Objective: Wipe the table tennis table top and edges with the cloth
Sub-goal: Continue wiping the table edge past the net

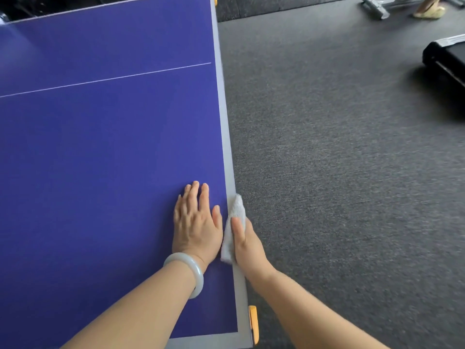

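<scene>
One table tennis table (100, 147) fills the left of the view, its top deep blue and crossed by one thin white line (105, 79), with a grey edge (227, 157) running along its right side. Dark grey carpet (339, 185) covers the floor to the right. One black, box-like object (445, 61) sits on the carpet at the far right, and I cannot tell what it is. One grey metal frame (375, 7) lies at the top right, beside another person's foot in a pale shoe (429, 12).

Both my bare forearms reach in from below. My left hand (196, 222) lies flat on the blue top just inside the grey edge, palm down, fingers straight and slightly spread, holding nothing. My right hand (247, 248) is just beside it at the table's side. Its thumb presses the one white cloth (236, 210) onto the grey edge, while its fingers drop over the side out of sight. The cloth is folded over that edge, near the table's close right corner.

One pale, glassy bracelet (193, 270) circles my left wrist. Two orange corner pieces show on the right side, one at the near corner (253, 323) and one at the far end (215, 0).
</scene>
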Demonstrator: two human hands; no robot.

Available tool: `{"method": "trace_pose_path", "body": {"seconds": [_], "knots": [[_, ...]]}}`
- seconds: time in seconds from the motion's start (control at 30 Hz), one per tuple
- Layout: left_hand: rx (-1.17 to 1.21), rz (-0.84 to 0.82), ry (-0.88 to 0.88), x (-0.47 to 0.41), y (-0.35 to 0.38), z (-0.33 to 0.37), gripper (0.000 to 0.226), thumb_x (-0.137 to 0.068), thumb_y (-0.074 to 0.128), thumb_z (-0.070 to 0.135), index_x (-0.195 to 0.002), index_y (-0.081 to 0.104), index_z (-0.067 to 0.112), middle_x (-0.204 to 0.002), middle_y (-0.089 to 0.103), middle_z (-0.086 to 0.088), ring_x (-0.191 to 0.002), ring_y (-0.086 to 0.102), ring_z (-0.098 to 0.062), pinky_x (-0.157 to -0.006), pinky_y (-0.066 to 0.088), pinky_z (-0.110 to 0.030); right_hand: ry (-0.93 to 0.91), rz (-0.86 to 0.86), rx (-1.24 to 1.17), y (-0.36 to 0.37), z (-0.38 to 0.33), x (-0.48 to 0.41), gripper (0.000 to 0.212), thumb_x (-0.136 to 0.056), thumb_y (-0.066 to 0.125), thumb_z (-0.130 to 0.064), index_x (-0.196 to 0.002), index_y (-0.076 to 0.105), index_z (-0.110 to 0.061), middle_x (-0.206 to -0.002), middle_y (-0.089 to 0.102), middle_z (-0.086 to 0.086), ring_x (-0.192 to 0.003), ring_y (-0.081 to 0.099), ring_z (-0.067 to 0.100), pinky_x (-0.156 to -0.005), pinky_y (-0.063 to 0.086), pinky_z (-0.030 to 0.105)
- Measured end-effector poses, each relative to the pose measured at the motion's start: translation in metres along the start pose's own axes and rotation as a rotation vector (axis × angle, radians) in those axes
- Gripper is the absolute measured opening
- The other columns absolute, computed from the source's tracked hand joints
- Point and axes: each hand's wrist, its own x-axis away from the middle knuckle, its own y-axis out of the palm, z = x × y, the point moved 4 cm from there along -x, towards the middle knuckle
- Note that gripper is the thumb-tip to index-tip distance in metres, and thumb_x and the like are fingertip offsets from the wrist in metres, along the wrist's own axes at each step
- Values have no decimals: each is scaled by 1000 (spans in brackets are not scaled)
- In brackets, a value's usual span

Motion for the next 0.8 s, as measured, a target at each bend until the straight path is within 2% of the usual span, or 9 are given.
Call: {"method": "trace_pose_path", "body": {"seconds": [0.07, 0.2, 0.3, 0.37, 0.47, 0.57, 0.63, 0.7, 0.8], "knots": [[2, -5, 5, 2, -2, 0, 57, -101, 35, 32, -155, 28, 13, -163, 19, -9, -151, 14, -25, -123, 9, -39, 0, 20, -28, -1, -23, -31, 43, -108, 35, -37, -138, 50, -10, -133, 59, 9, -124, 55, 23, -106, 40, 32], [0, -4, 17, 2, -1, -1, 58, -101, 35, 31, -155, 27, 13, -163, 19, -9, -151, 14, -25, -123, 9, -39, -43, 12, -145, -2, -43, -44, 41, -109, 35, -31, -144, 45, -12, -138, 56, 4, -127, 52, 14, -102, 36, 17], [9, 11, 1, 1, 0, 0, 57, -102, 36, 33, -155, 28, 13, -163, 20, -9, -151, 14, -24, -123, 8, -38, -74, -33, -139, -4, -8, 8, 36, -109, 37, -29, -144, 40, -28, -138, 51, -16, -124, 48, -7, -90, 29, -6], [8, 8, -3, 1, -1, 1, 58, -101, 37, 33, -155, 28, 13, -163, 20, -8, -151, 14, -24, -123, 7, -38, -31, -57, -180, -5, 8, 37, 38, -108, 38, -34, -145, 34, -39, -139, 48, -24, -122, 45, -15, -88, 28, -9], [-2, 6, 7, 2, 0, 1, 58, -102, 35, 34, -155, 26, 14, -163, 18, -8, -152, 12, -23, -123, 6, -38, -40, -103, -189, -6, -3, 19, 39, -108, 38, -29, -147, 36, -34, -139, 49, -23, -121, 48, -17, -102, 33, 2], [7, 4, 16, 2, 0, 0, 57, -102, 33, 33, -155, 24, 14, -164, 16, -7, -152, 10, -23, -123, 5, -38, 7, -107, -217, -10, -34, -33, 40, -108, 39, -28, -145, 47, -17, -140, 58, 3, -127, 56, 16, -113, 40, 33], [17, 12, 21, 2, 0, 1, 58, -101, 34, 31, -155, 25, 14, -164, 16, -7, -152, 10, -24, -123, 5, -38, -26, -103, -244, -11, -45, -43, 39, -107, 40, -29, -143, 49, -16, -136, 60, 7, -125, 57, 21, -113, 40, 38], [22, 8, 22, 1, 0, 1, 57, -102, 34, 31, -155, 25, 13, -164, 17, -8, -152, 11, -24, -123, 5, -38, -73, -44, -217, -11, -37, -21, 39, -108, 40, -25, -146, 44, -19, -140, 57, -1, -128, 54, 10, -114, 37, 28], [24, 17, 19, 1, 1, 2, 57, -102, 35, 33, -154, 29, 12, -162, 21, -9, -151, 14, -25, -123, 8, -39, -14, -87, -193, -9, 0, 46, 38, -108, 40, -27, -145, 39, -32, -140, 51, -22, -121, 48, -19, -98, 35, 0]]}}
